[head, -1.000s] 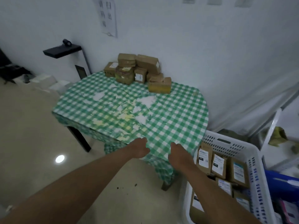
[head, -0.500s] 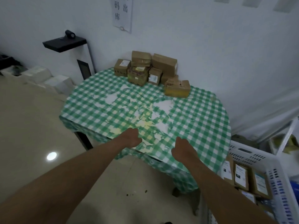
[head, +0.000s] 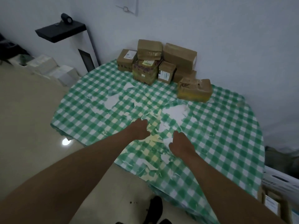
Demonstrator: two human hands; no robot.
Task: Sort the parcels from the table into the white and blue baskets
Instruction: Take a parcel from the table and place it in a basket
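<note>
Both arms are reaching out over the near part of the counter (head: pixel 226 126), which is wearing a green-and-white checked cloth with worn white patches, and neither hand is holding anything. The left hand (head: pixel 140 129) is hanging above the cloth with its fingers loosely curled under, and the right hand (head: pixel 181 145) beside it is showing the same relaxed curl; whether either is touching the cloth cannot be told. The cardboard parcels (head: pixel 155 65) are sitting stacked at the far edge against the wall, well apart from both hands, with one crumpled taped parcel (head: pixel 194 90) lying nearest, at the right of the pile. The white basket (head: pixel 281 180) is only peeking in at the right edge, and the blue one is out of view. This looks like the reach toward the next pick. The next move is calling for a longer stretch across the counter, fingers spreading wide enough to take a box by its sides, probably the crumpled one first.
</note>
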